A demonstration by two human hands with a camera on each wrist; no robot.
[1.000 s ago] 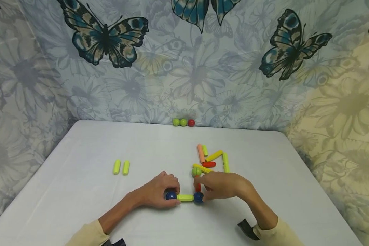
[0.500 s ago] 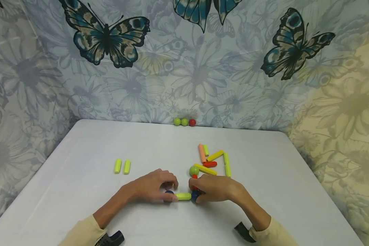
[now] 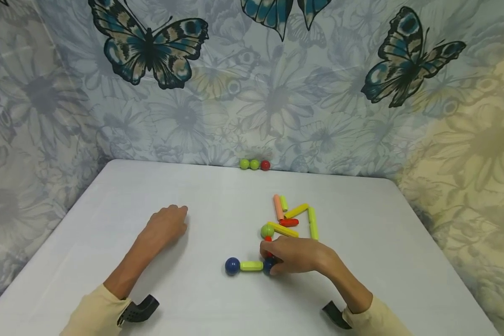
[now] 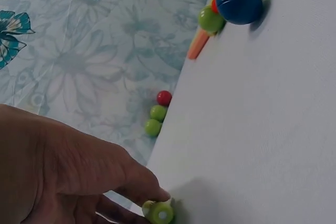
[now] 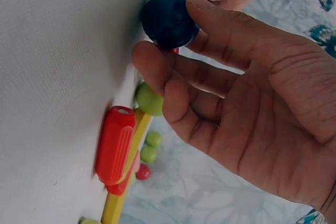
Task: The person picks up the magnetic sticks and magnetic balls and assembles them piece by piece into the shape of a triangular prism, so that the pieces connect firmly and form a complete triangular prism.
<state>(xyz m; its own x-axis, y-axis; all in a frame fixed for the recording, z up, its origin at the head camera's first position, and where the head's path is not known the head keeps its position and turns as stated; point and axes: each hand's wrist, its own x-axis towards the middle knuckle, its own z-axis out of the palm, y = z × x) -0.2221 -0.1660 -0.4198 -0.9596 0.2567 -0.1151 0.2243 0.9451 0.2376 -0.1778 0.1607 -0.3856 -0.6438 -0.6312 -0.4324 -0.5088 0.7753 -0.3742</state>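
My right hand (image 3: 296, 254) pinches a navy blue ball (image 5: 169, 20) between thumb and fingers. A light green rod (image 3: 251, 266) joins that ball to a second blue ball (image 3: 232, 266) on its left. From the held ball a red rod (image 3: 268, 239), partly covered by my fingers, runs back to a green ball (image 3: 267, 230). Over at the left, my left hand (image 3: 164, 228) has its thumb and fingers around the end of a light green rod (image 4: 161, 213); in the head view the hand hides the rods beneath it.
Behind my right hand lie loose pieces: yellow rods (image 3: 297, 211), a red rod (image 3: 289, 223), an orange rod (image 3: 278, 207) and light green rods (image 3: 313, 223). Two green balls (image 3: 249, 164) and a red ball (image 3: 265, 165) sit at the far edge of the white table (image 3: 210, 191), by the wall.
My left hand has let go of the left blue ball and moved left and away to the pair of light green rods. The right hand stays at its ball.
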